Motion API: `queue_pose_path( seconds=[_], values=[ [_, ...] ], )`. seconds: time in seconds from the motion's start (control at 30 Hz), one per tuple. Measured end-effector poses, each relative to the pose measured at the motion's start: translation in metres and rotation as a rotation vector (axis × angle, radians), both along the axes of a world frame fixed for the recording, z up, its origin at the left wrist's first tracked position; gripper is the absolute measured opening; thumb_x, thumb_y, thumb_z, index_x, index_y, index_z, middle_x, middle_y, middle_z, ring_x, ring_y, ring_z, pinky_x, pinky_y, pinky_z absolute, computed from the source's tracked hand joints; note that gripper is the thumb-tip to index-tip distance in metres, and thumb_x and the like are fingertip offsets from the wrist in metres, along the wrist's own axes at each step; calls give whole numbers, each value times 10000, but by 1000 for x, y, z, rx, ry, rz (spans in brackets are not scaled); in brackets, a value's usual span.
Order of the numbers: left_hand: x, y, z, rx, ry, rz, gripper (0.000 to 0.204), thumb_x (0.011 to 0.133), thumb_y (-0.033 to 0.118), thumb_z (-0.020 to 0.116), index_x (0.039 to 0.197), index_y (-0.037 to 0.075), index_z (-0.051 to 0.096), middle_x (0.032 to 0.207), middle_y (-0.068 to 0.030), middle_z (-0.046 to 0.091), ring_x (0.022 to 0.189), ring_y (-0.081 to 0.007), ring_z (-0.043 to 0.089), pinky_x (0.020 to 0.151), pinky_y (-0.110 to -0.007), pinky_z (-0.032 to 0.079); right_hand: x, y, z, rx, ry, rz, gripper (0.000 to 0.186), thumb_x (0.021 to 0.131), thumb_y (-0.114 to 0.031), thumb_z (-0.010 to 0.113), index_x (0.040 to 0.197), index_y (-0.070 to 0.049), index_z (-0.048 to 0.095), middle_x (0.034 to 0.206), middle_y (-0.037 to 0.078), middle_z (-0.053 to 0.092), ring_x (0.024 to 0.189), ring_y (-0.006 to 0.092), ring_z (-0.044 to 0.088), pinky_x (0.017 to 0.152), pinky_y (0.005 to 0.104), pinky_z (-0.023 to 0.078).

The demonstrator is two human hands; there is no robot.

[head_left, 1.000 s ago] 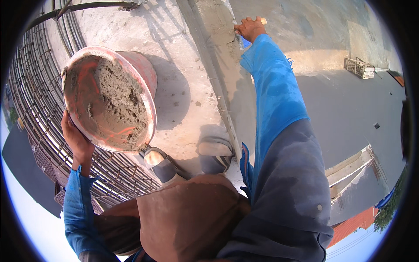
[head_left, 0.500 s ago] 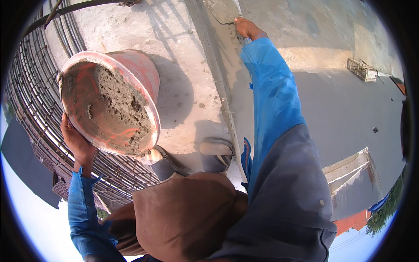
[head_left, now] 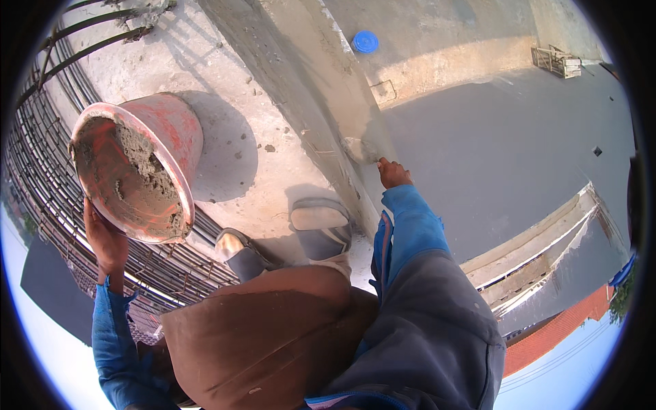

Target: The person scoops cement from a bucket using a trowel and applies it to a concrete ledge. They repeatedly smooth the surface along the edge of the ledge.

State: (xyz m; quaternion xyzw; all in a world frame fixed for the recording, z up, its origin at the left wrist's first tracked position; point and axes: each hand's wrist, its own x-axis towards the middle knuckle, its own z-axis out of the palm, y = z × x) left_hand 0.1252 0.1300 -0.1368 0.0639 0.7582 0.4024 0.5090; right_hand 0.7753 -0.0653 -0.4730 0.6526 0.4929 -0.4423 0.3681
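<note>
My left hand grips the lower rim of a red, cement-smeared bucket, tipped so that its mouth faces me. Wet grey mortar clings inside it along the right and lower side. My right hand is closed on what looks like a trowel; its blade is laid against the top of a low concrete ledge and is hard to tell from the wet mortar there. The fingers hide the trowel's handle.
Bundled steel bars run along the left, with bent bars sticking out above. Beyond the ledge are a blue round container, a wooden crate and a pale-edged opening. My shoes stand beside the ledge.
My right hand has come back along the ledge toward me with the trowel. The bucket, still in my left hand, appears further left as the view shifts. The blue container has come into view.
</note>
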Motion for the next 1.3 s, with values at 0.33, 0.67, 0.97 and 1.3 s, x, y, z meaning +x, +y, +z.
queue_pose_path(
  seconds=[0.33,0.67,0.97,1.3],
  values=[
    [10,12,22,-36,-82,-342,537,1177,416,391,1577,60,430,1534,-118,583,1375,-244,600,1153,-433,503,80,-140,58,-75,-103,-159,398,1142,-478,391,1385,-233,587,1368,167,654,1377,377,567,1132,665,402],
    [4,-19,4,74,-12,-320,641,1161,519,366,1616,69,392,1527,-104,588,1376,-242,585,1160,-434,471,-39,136,4,246,241,-77,480,1161,-465,275,1399,-174,575,1388,163,665,1322,402,606,1079,613,478],
    [-15,-70,22,-78,107,-245,775,1130,623,378,1702,113,261,1013,-30,618,872,-140,618,841,-318,508,-102,317,-31,246,237,152,466,1144,-423,384,1450,-185,643,1522,129,618,1383,408,588,1119,609,454],
    [-41,-105,4,-225,48,-253,717,1126,630,390,1660,154,348,982,4,624,872,-136,639,860,-327,494,-24,178,-17,59,198,192,457,1151,-446,327,1416,-197,603,1400,169,674,1318,415,622,1108,644,446]
  ],
)
